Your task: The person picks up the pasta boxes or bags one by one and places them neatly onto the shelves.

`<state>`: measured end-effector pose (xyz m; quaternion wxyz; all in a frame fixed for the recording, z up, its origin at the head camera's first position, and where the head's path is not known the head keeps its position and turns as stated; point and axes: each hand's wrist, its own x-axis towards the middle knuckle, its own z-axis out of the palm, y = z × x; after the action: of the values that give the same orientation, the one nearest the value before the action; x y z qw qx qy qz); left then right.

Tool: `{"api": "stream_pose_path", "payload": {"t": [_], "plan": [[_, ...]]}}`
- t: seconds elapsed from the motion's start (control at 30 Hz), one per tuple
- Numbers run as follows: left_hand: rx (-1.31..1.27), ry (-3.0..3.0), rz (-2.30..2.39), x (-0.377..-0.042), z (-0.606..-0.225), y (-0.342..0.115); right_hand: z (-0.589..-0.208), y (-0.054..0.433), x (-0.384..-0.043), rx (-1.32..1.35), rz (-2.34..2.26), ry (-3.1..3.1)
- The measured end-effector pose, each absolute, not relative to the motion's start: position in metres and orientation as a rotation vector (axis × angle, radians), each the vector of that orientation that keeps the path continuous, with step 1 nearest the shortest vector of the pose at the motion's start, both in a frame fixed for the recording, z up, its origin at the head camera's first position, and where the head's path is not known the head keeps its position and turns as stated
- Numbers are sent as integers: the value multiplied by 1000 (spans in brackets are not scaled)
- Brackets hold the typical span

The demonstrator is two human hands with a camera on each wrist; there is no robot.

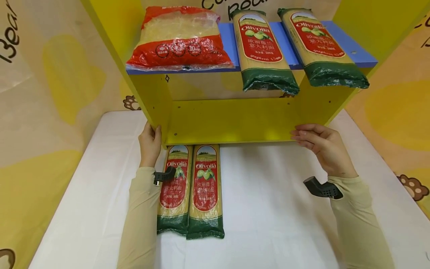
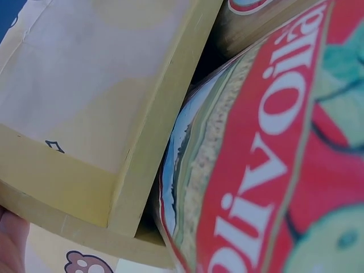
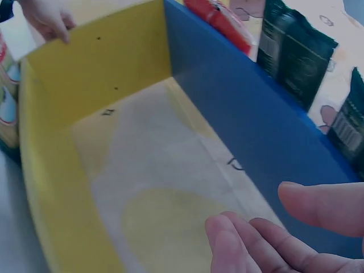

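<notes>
My left hand (image 1: 150, 144) grips the lower left edge of a yellow shelf unit (image 1: 231, 121), thumb at the front edge. In the right wrist view, that hand's fingers (image 3: 61, 27) lie over the side panel. My right hand (image 1: 324, 144) is at the lower right front corner, its fingertips near the bottom board. The right wrist view shows its thumb and fingers apart with nothing between them. Under the unit's front, beside my left hand, two spaghetti packs (image 1: 174, 190) (image 1: 206, 190) lie side by side, their top ends partly hidden.
On the blue middle shelf (image 1: 357, 56) lie a red-and-clear noodle bag (image 1: 181, 41) and two more spaghetti packs (image 1: 260, 48) (image 1: 319, 45), whose green ends overhang the front. A white cloth (image 1: 268, 209) covers the table. Patterned fabric (image 1: 67, 74) hangs behind.
</notes>
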<state>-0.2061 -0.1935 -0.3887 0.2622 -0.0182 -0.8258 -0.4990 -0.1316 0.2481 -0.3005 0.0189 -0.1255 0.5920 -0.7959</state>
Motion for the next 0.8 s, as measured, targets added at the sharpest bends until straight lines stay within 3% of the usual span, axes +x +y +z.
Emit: {"api": "stream_pose_path", "payload": {"t": [0.8], "plan": [[-39,-2219,-1369,-207,-390,-192,-354,211,-121,-226,-2123,1993]]}}
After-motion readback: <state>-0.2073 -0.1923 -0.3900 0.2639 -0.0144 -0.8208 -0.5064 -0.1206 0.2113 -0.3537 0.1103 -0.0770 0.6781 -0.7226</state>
